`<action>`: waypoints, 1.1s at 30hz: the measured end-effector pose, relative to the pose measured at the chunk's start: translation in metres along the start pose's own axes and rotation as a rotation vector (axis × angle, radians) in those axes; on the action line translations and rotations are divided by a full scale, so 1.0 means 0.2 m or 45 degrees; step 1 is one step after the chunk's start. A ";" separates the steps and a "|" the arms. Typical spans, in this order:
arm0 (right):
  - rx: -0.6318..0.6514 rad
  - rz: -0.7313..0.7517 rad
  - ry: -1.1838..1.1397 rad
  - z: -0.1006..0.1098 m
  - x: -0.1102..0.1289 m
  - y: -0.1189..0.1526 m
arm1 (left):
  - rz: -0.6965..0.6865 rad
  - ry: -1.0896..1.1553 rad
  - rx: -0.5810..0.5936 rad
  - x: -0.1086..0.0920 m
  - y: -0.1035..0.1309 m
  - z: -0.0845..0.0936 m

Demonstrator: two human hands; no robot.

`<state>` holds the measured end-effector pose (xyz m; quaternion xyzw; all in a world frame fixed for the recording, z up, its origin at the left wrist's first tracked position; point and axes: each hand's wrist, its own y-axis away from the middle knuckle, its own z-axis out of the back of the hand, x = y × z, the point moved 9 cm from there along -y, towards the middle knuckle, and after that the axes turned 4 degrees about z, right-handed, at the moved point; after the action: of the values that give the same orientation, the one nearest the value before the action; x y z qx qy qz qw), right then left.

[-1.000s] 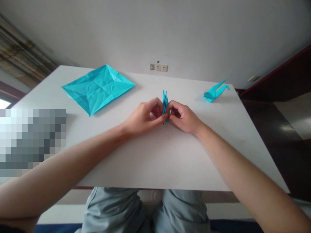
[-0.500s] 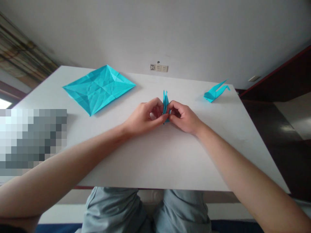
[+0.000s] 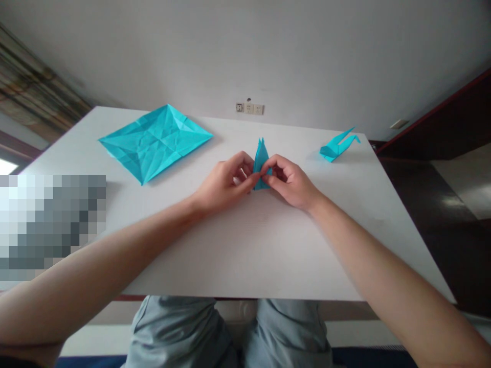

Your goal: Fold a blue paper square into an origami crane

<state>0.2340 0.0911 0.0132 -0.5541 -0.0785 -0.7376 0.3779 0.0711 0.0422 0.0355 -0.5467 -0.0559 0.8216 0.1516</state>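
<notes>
Between my two hands stands a small folded piece of blue paper (image 3: 262,153), narrow and pointed, with two tips showing at its top. My left hand (image 3: 232,179) pinches it from the left side, thumb in front. From the right, my right hand (image 3: 289,180) grips it between thumb and forefinger. The fingertips of both hands nearly meet at the middle of the paper and hide part of its folds. Its lower edge shows beneath the fingers, close above the white table (image 3: 245,250).
An unfolded, creased blue sheet (image 3: 157,140) lies at the back left of the table. A finished blue paper crane (image 3: 335,148) rests at the back right. Wall sockets (image 3: 249,108) sit behind the table, and a blurred-out object (image 3: 49,225) is at the left edge.
The folded paper has turned from edge-on, with its layers showing, to a broader flat face towards me. Both hands still hold it in about the same place.
</notes>
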 end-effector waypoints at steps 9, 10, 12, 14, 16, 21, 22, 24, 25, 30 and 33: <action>-0.126 0.040 -0.254 0.01 -0.02 0.00 | 0.104 0.102 -0.088 0.07 -0.02 0.02; -0.128 0.035 -0.274 0.01 -0.03 0.00 | 0.101 0.099 -0.095 0.07 -0.02 0.02; -0.121 0.041 -0.280 0.01 -0.03 0.00 | 0.094 0.100 -0.105 0.08 -0.02 0.02; -0.112 0.048 -0.262 0.01 -0.02 0.00 | 0.081 0.124 -0.115 0.09 -0.02 0.03; -0.101 0.050 -0.242 0.01 -0.01 0.00 | 0.068 0.168 -0.137 0.09 -0.02 0.03; -0.068 0.030 -0.186 0.01 -0.01 0.00 | 0.036 0.276 -0.143 0.09 -0.02 0.03; -0.076 0.034 -0.178 0.01 -0.01 0.00 | 0.019 0.289 -0.139 0.08 -0.03 0.03; -0.099 0.056 -0.170 0.02 -0.01 -0.01 | -0.019 0.321 -0.145 0.07 -0.03 0.03; -0.112 0.068 -0.166 0.02 -0.01 -0.01 | -0.035 0.342 -0.151 0.07 -0.03 0.04; -0.120 0.109 -0.202 0.03 0.00 -0.01 | -0.013 0.439 -0.085 0.08 -0.03 0.02; -0.114 0.083 -0.239 0.03 -0.01 0.00 | 0.054 0.469 -0.083 0.09 -0.03 0.02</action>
<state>0.2388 0.0957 0.0144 -0.6394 -0.0624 -0.6725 0.3675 0.0621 0.0538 0.0232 -0.6936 -0.0423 0.7083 0.1241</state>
